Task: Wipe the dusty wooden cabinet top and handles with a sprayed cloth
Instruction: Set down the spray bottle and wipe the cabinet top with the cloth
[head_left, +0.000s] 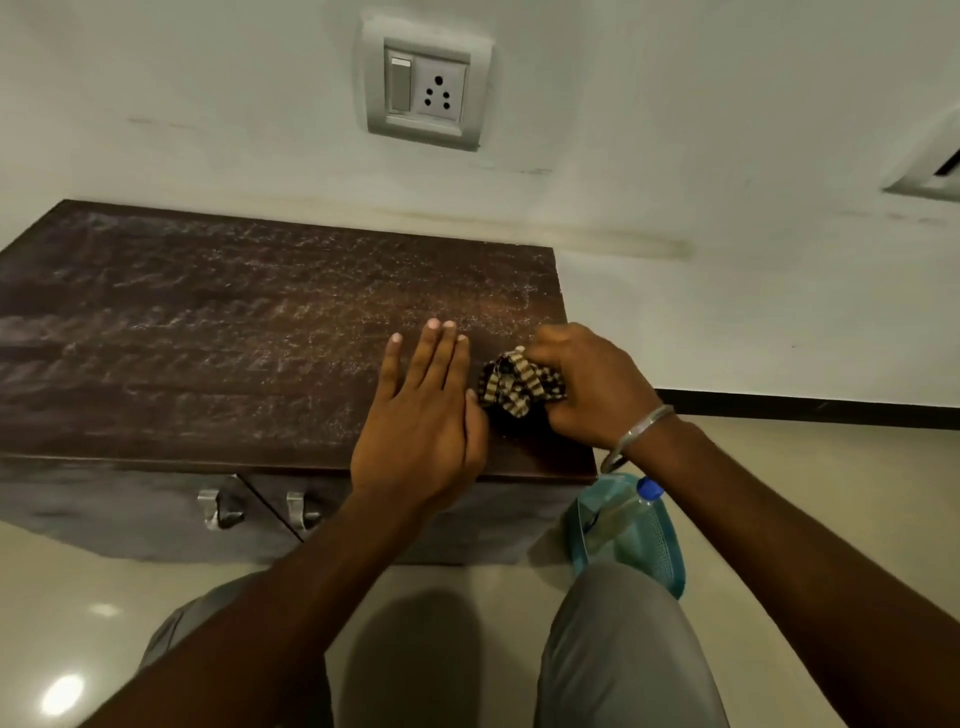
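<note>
A low dark wooden cabinet (208, 332) stands against the wall, its top streaked with pale dust. Two metal handles (215, 506) (301, 509) show on its front doors below the edge. My right hand (587, 384) grips a bunched brown-and-cream striped cloth (519, 384) pressed on the top near the right front corner. My left hand (421, 415) lies flat on the top, fingers stretched out and close together, its thumb side touching the cloth. A metal bangle circles my right wrist.
A clear plastic bottle with a blue cap (628, 525) stands on the tiled floor beside the cabinet's right front corner. A wall switch and socket plate (426, 88) sits above the cabinet. My knees in grey trousers (618, 644) are at the bottom.
</note>
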